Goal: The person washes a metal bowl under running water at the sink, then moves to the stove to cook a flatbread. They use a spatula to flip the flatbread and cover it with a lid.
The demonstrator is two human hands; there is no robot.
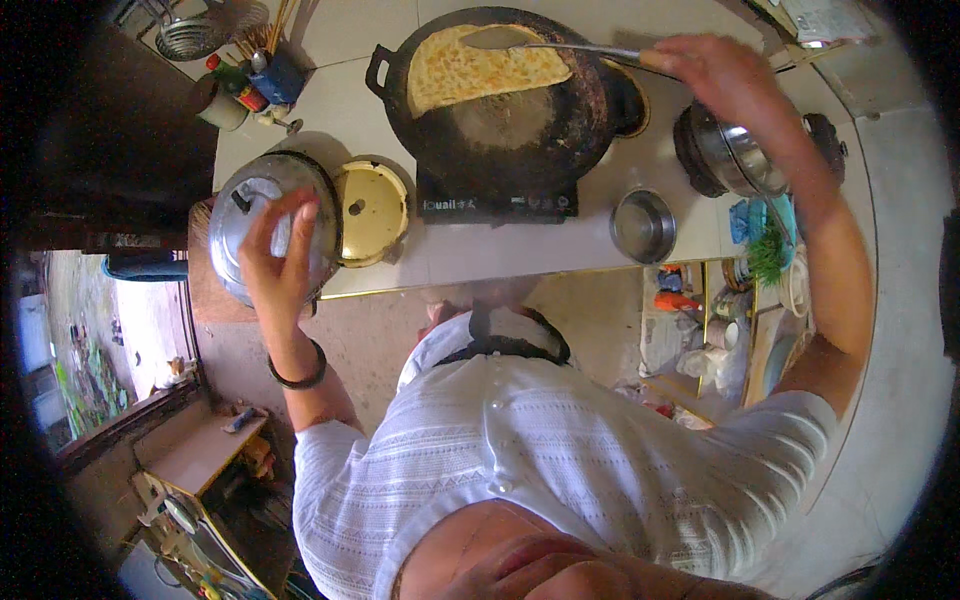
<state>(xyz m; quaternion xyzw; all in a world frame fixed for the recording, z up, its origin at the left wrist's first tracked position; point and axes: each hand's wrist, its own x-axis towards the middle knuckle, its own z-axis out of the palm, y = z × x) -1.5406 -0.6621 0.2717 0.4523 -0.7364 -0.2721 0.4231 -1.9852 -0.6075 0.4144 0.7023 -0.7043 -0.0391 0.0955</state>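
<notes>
My right hand grips the handle of a metal spatula. The spatula's blade rests on or just over a browned flatbread, a half-round piece in the far part of a black wok. Bare wok bottom shows on the near side. Under the wok, the front panel of an induction cooker is visible. My left hand, with a dark band on the wrist, is over a silvery lidded pot. Its fingers are curved with nothing seen in them; whether they touch the lid I cannot tell.
A yellow enamel lid or plate lies beside the pot. A small metal bowl stands near the counter's front edge. Right of the wok is a steel pot. Chopsticks in a blue holder and a sauce bottle stand back left.
</notes>
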